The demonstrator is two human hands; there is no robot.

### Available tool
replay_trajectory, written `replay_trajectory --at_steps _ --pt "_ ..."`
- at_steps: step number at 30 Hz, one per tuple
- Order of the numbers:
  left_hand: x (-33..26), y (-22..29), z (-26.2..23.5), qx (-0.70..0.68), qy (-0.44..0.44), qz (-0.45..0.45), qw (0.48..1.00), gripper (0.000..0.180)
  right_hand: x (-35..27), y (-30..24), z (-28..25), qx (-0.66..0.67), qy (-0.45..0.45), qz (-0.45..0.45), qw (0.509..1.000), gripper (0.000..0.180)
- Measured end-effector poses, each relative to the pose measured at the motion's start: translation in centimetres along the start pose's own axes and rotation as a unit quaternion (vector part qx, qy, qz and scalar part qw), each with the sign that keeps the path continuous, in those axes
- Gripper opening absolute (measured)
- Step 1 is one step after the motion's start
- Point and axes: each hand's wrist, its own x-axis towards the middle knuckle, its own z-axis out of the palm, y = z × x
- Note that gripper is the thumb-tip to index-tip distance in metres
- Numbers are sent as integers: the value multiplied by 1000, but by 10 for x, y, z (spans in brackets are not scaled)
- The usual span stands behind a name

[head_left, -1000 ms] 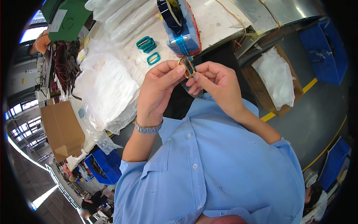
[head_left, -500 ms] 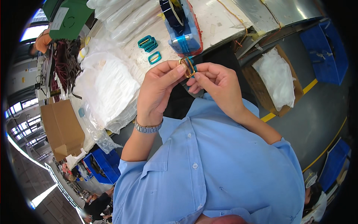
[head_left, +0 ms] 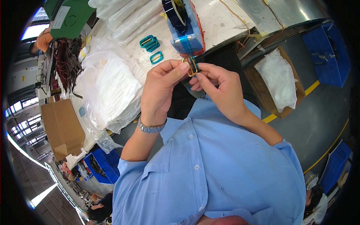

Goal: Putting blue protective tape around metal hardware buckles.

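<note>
A gold-coloured rectangular buckle (head_left: 194,73) is held up between my two hands, just in front of the tape dispenser (head_left: 192,28). My left hand (head_left: 159,86) grips its left side, the thumb lying on the frame. At its right side, where blue-green tape (head_left: 196,65) shows, my right hand (head_left: 221,84) is closed in a pinch; its fingertips partly hide the tape. Beyond my left hand, a single buckle with a blue-green covering (head_left: 156,57) lies on the white table (head_left: 134,55), near a stack of similar buckles (head_left: 151,43).
White plastic-wrapped material (head_left: 108,86) lies to the left of my hands, with clear rolled bags (head_left: 127,18) behind it. On the right, a cardboard box (head_left: 258,84) holding white plastic stands on the floor near a blue bin (head_left: 328,52). An open carton (head_left: 62,125) is at far left.
Both hands keep hold at the buckle, which has turned slightly and appears more edge-on. My left wrist has shifted a little to the right.
</note>
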Motion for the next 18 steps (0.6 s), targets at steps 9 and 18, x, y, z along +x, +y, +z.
replay_trajectory --at_steps 9,18 --pt "-1 2 11 9 19 5 1000 18 1 3 1 -16 2 -36 999 29" --pt "1 -5 10 27 30 19 999 16 10 -3 -1 59 -33 29 997 27"
